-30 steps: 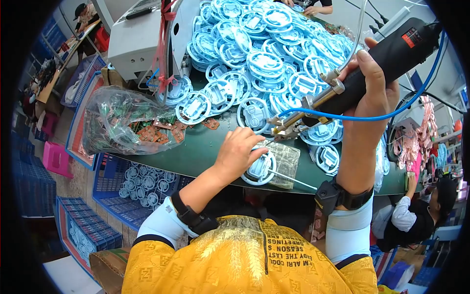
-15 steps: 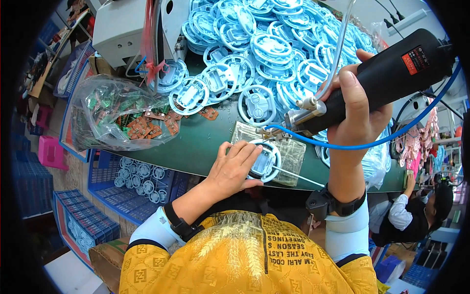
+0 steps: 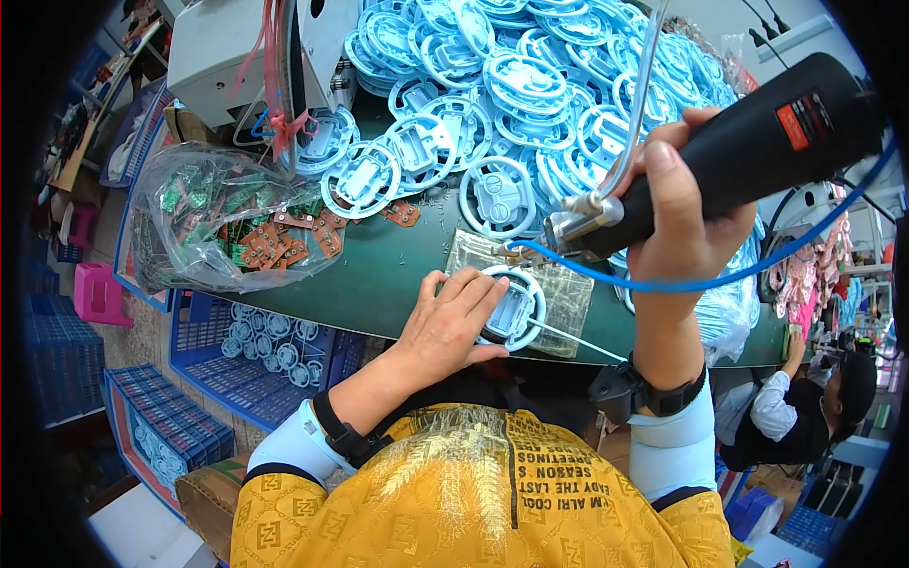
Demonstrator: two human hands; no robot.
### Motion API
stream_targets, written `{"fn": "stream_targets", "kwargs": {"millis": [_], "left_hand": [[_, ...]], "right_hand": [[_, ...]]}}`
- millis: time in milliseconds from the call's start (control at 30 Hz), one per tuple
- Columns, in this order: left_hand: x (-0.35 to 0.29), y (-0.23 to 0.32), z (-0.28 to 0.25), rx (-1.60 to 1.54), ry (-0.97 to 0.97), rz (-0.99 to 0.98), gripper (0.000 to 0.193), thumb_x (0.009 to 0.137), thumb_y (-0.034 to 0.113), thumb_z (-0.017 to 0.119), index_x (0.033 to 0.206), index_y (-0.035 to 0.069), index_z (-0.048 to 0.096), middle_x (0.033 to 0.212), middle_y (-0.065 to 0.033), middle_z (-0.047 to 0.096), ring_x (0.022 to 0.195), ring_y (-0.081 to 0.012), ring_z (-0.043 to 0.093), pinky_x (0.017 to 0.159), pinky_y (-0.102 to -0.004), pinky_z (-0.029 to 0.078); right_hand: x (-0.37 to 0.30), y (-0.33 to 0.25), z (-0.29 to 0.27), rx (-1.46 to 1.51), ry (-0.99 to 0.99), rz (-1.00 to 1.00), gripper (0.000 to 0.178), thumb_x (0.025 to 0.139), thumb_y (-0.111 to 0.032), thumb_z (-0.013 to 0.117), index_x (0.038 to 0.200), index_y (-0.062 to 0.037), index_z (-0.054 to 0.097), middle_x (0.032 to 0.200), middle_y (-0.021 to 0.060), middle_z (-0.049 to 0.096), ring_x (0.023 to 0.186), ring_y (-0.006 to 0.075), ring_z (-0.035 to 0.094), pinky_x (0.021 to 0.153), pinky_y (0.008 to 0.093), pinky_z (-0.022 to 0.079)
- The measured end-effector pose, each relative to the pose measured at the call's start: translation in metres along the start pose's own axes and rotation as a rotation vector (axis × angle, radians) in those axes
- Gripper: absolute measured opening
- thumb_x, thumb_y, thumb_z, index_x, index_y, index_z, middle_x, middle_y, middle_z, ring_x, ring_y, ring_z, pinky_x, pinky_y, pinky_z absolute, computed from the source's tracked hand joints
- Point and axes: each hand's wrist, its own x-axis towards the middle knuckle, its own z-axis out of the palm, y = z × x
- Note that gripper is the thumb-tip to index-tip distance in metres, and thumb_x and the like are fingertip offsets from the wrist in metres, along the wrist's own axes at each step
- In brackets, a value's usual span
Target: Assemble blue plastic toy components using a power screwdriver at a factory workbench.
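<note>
- Grasping a wheel-shaped, pale-blue plastic part (image 3: 512, 310) by its left rim, the left hand (image 3: 450, 317) has its fingers bent along that edge and its thumb on the near side.
- The part lies near the front edge of a green tabletop (image 3: 379, 308), by a flat, tape-wrapped, greyish slab (image 3: 568, 303) that shows beyond it and to its right; from the left fingertips, the part extends rightward.
- Clenched around a black, cylindrical power tool (image 3: 767, 142), the right hand (image 3: 682, 213) is beyond the part and to its right.
- The tool's long axis slants from upper right to lower left, its silver metal nose (image 3: 576, 227) pointing toward the part's far rim; whether the tip touches it, I cannot tell.
- The left hand is the nearer one, in contact with the part; the right reaches toward it only through the tool.
- A thin, straight, white rod (image 3: 582, 343) runs from the part's right rim, slanting right and toward the person.
- A bright-blue flexible hose (image 3: 663, 285) curves from the nose across the right wrist.
</note>
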Motion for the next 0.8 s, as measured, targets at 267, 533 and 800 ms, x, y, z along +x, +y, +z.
{"fn": "stream_targets", "kwargs": {"millis": [267,533,800], "left_hand": [[-0.001,0.0,0.003,-0.006,0.021,0.019,0.085,0.063,0.036,0.085,0.132,0.002,0.051,0.126,-0.0096,0.053,0.123,-0.0275,0.046,0.099,-0.0473,0.034],[-0.003,-0.001,0.003,-0.028,0.022,0.005,0.087,0.062,0.036,0.086,0.134,0.002,0.05,0.127,-0.0109,0.053,0.123,-0.0297,0.046,0.1,-0.0481,0.033],[-0.002,0.0,0.001,-0.054,0.027,-0.001,0.087,0.062,0.035,0.087,0.134,0.003,0.05,0.128,-0.0103,0.052,0.123,-0.0302,0.045,0.101,-0.0479,0.033]], "right_hand": [[-0.011,-0.003,0.003,-0.032,-0.089,-0.033,0.039,0.085,0.003,0.06,0.122,0.0047,0.047,0.079,0.0102,0.059,0.059,0.0177,0.06,0.058,0.0313,0.051],[-0.009,-0.004,0.002,-0.077,-0.087,-0.011,0.039,0.085,0.003,0.06,0.122,0.0046,0.047,0.079,0.01,0.06,0.062,0.018,0.062,0.061,0.0314,0.052],[-0.005,0.004,0.005,-0.025,-0.072,0.001,0.032,0.084,0.004,0.06,0.113,0.0008,0.049,0.08,0.0102,0.06,0.061,0.0177,0.061,0.06,0.0309,0.052]]}}
